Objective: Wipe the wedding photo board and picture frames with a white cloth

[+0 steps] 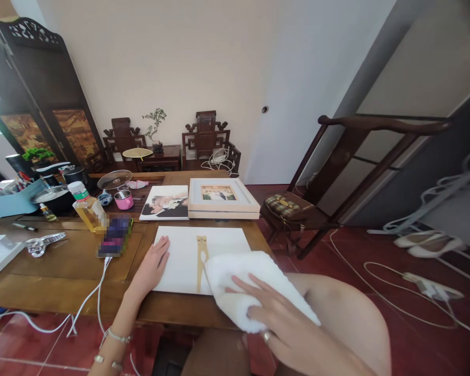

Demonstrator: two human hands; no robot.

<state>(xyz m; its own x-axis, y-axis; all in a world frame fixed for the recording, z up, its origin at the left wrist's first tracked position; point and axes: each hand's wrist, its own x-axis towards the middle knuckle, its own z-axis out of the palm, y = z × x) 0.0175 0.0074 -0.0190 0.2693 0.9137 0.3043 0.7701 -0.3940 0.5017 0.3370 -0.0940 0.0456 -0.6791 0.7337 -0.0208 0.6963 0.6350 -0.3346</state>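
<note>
A white board (227,237) with a tan, bear-headed strip (200,271) down its middle lies flat on the wooden table. My left hand (155,266) rests on the board's left edge with its fingers stretched out. At the lower right, a fluffy white towel (250,266) covers the board's right front corner and hangs past the table's edge. My right hand (266,308) grips this towel, its fingers spread over the top and partly sunk in the folds. Whether anything lies under the cloth is hidden.
Behind the board sit a photo panel (165,203) and stacked pale frames (250,201). To the left are a phone (115,237) with a white cable, a bottle (88,209), a pink cup (124,200) and a blue box (13,201). A wooden chair (337,172) with a plaid bag stands right.
</note>
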